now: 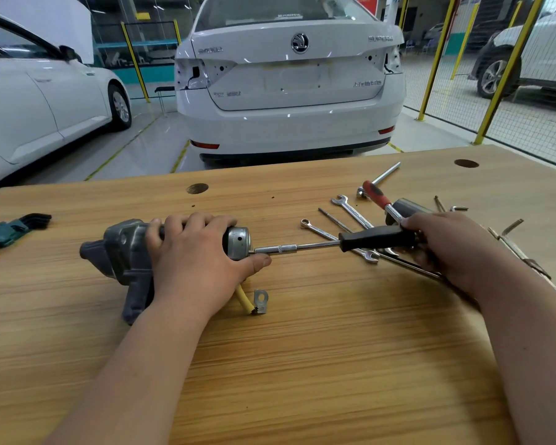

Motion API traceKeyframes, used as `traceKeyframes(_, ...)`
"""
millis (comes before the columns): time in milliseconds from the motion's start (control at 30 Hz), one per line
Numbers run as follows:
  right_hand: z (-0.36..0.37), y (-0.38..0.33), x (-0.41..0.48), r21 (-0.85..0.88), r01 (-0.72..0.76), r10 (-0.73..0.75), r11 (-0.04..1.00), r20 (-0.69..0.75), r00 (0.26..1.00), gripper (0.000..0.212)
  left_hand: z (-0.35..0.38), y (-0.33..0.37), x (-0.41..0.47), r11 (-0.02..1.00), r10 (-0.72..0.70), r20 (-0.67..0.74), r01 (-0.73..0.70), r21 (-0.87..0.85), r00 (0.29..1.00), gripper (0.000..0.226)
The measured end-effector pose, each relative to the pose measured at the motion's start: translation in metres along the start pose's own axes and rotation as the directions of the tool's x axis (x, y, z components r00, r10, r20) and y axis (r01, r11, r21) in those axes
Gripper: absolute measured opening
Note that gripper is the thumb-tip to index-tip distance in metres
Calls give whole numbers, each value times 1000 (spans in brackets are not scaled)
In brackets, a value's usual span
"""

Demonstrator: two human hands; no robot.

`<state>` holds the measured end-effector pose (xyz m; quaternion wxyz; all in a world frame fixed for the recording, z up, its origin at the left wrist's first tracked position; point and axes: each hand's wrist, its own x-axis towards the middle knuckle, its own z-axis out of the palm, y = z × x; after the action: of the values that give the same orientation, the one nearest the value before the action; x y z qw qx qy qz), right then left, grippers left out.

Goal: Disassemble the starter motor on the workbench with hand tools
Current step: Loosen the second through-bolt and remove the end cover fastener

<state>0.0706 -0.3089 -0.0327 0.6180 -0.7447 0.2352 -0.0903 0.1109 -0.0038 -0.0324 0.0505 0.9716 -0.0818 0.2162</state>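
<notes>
The grey starter motor (122, 252) lies on its side on the wooden workbench (302, 348), its round metal end cap (238, 240) pointing right. My left hand (196, 255) presses down over its body. A yellow cable with a metal lug (260, 301) sticks out below the motor. My right hand (443, 245) grips the black handle of a driver (376, 238). The driver's long steel shaft (289, 248) runs left, its tip touching the end cap.
Spanners (353, 213), a red-handled ratchet (379, 197), a long extension bar (382, 176) and thin rods lie at the right. A dark cylindrical part (405, 208) sits behind my right hand. A green hex key set (4, 232) rests at the left edge. White cars stand beyond the bench.
</notes>
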Motion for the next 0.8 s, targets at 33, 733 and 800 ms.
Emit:
traceKeyframes(33,0,1,0,27,3,-3,1000,-1,1000,13,0,0,-1,1000,0,-7,0,8,1000,87)
traceKeyframes(733,-17,1,-20,-54,-91,106,994,452,886,42,0,0,-2,998,17,-12,-17,56,1000,97)
traceKeyframes(800,-15,0,-17,87,-142,88,986,454,887,48,1,0,-2,998,18,-14,-18,53,1000,97)
